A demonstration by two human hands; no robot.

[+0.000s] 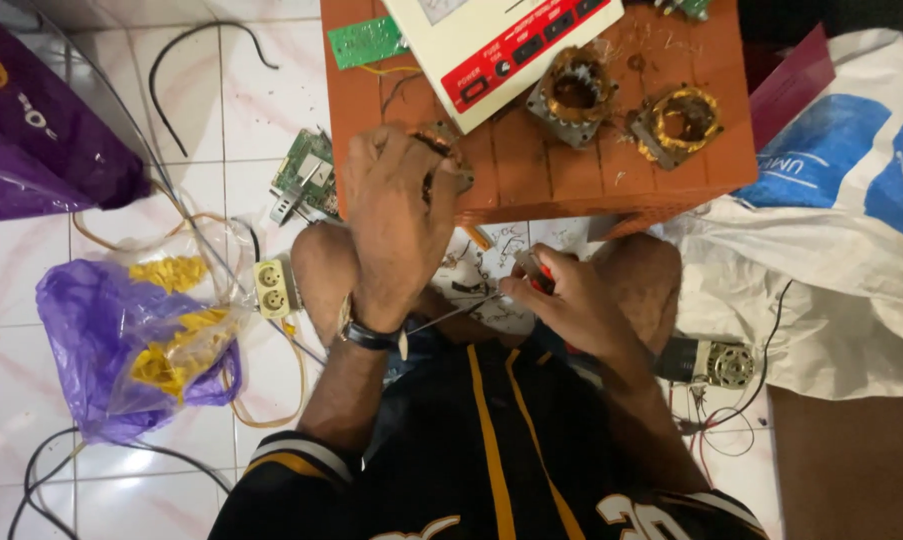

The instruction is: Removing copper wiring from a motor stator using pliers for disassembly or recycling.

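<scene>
Left hand clamps motor stator, upper centre | right hand pinches screwdriver | risk: tip slipping, nicking windings.

Left hand covers motor part; white device cut off at top.

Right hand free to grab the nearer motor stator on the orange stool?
Probably not right away: the right hand already grips a red-handled tool. The path up to the stator itself looks open, beside the left hand.
</scene>
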